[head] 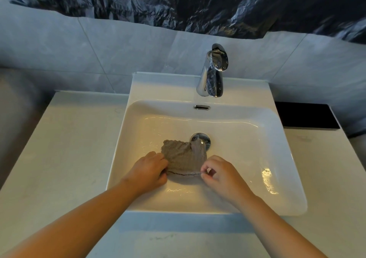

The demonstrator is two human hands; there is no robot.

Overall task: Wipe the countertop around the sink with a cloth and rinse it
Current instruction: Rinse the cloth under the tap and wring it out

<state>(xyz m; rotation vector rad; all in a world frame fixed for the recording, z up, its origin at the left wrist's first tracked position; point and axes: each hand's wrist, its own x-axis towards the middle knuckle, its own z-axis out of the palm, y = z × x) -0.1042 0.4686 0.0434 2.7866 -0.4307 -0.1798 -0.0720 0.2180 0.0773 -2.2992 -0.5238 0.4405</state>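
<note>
A grey-brown cloth (183, 157) hangs spread over the white sink basin (247, 138), its far edge draped across the chrome drain (204, 138). My left hand (149, 171) grips the cloth's near left corner. My right hand (219, 175) pinches the near right corner between thumb and fingertips. The hem is stretched between both hands. The chrome tap (213, 75) stands at the back of the basin; no water is seen running. The pale countertop (65, 148) surrounds the sink.
Grey wall tiles (99, 47) rise behind the counter, with a dark plastic sheet (178, 2) above them. A black flat panel (306, 115) lies at the back right of the counter. The overflow slot (202, 107) sits below the tap.
</note>
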